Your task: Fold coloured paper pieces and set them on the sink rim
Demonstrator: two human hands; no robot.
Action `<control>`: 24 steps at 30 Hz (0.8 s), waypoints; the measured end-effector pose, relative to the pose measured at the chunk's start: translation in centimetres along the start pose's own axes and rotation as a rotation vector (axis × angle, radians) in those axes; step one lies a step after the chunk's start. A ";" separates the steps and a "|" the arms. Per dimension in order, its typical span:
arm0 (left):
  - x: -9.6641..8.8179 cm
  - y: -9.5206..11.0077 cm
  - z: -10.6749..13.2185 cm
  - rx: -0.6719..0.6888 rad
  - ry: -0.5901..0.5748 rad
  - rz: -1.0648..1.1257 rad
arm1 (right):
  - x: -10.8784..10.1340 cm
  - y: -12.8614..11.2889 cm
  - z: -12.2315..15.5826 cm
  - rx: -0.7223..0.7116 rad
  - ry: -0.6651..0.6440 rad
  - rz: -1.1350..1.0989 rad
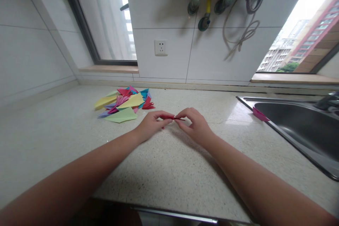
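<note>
A thin folded piece of red paper (173,117) is pinched between both hands, just above the pale speckled counter. My left hand (153,123) grips its left part with thumb and fingers. At its right part, my right hand (194,123) closes thumb and fingertips on it. The paper is seen nearly edge-on, so its full shape is hidden. Beyond my left hand lies a loose pile of folded paper pieces (131,101) in yellow, green, pink, red, blue and purple. Some of them look like paper planes, others like pleated fans.
A steel sink (299,113) is set in the counter (169,169) at the right, with a pink folded paper (261,114) on its left rim. A tiled wall with a socket (160,47) and capped pipes (203,23) stands behind. The counter's front edge runs along the bottom.
</note>
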State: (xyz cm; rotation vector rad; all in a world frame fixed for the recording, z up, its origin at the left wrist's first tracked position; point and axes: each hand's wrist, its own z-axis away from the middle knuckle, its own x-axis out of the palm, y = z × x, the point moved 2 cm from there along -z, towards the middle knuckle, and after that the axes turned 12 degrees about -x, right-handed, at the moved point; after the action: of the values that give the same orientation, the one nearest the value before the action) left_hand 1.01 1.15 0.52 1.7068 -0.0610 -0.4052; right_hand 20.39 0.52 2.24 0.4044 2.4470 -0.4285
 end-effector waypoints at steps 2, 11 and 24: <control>0.1 0.0 0.0 0.005 0.011 -0.015 | 0.1 -0.2 -0.1 -0.022 -0.023 0.043; 0.0 -0.2 -0.2 0.014 0.015 0.060 | 0.5 -0.4 -0.1 -0.033 -0.038 0.060; -0.5 -0.3 -0.5 -0.003 0.095 0.143 | 1.7 0.8 0.4 0.537 0.025 -0.618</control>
State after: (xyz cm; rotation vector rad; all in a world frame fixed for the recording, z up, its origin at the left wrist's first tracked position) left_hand 0.69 1.82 0.39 1.7050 -0.1121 -0.2176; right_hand 19.61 1.39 0.71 -0.1569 2.4166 -1.3567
